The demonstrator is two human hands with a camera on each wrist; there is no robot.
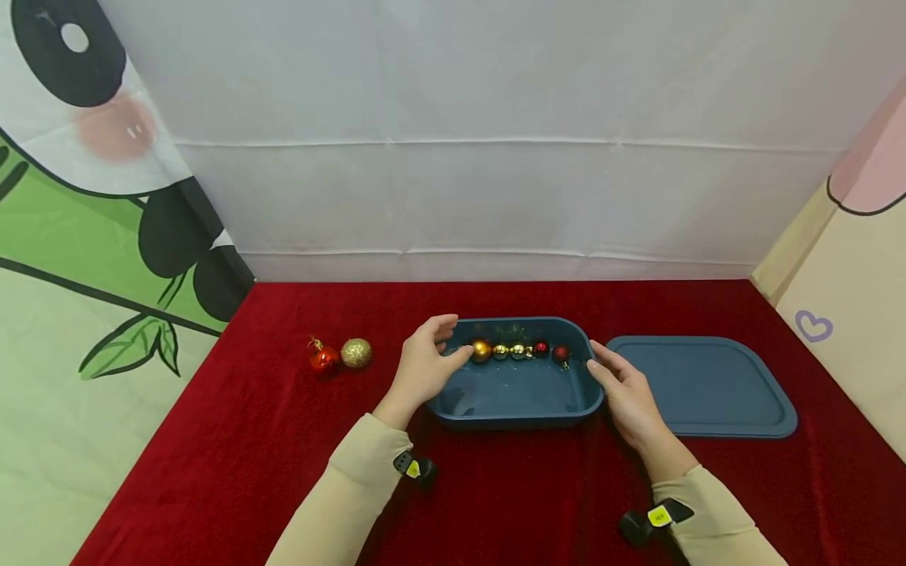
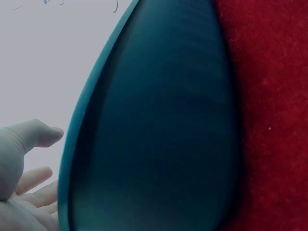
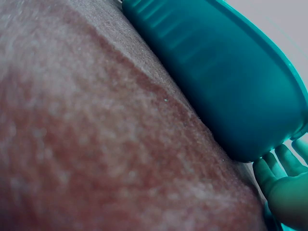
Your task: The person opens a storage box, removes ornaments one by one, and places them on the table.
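A blue rectangular box (image 1: 515, 393) stands on the red cloth, holding a row of small gold and dark red Christmas baubles (image 1: 499, 351) along its far side. My left hand (image 1: 423, 363) is over the box's left end, thumb and fingers spread apart with nothing between them. Its thumb tip overlaps the row near a gold bauble (image 1: 481, 350) in the head view. At the right end, my right hand (image 1: 628, 397) grips the box, thumb at the rim and fingers against the outer wall (image 3: 231, 91).
To the left, a shiny red bauble (image 1: 324, 359) lies beside a glittery gold bauble (image 1: 356, 353). A flat blue lid (image 1: 704, 385) lies right of the box. White fabric (image 1: 495, 196) hangs behind the red-covered table (image 1: 510, 495).
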